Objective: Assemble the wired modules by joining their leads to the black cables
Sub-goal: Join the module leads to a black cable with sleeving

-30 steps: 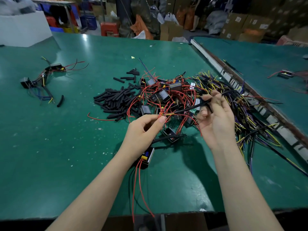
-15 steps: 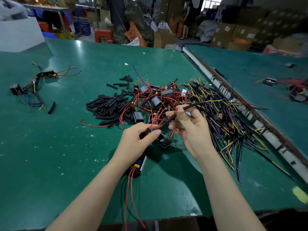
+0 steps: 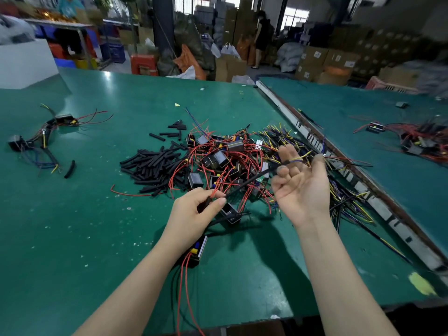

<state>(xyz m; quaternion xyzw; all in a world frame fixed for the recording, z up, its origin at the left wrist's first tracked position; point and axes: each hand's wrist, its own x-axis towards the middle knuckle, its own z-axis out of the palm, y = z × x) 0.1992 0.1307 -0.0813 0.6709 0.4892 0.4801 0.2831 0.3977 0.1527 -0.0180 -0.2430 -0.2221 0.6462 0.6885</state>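
My left hand pinches a red lead together with the near end of a black cable just above the green table. That cable runs up and right to my right hand, which is turned palm up. It passes between the raised index finger and the curled middle finger, with its yellow and blue leads sticking out past them. A black module with yellow and blue parts lies under my left wrist. Its red leads hang over the table's front edge.
Beyond my hands lie a tangle of modules with red wires, a heap of short black sleeves and a pile of black cables. Joined assemblies lie far left. A rail borders a second table on the right.
My right hand has turned palm up and moved right along the black cable, towards its yellow and blue leads. My left hand keeps its pinch. The view has tilted up.
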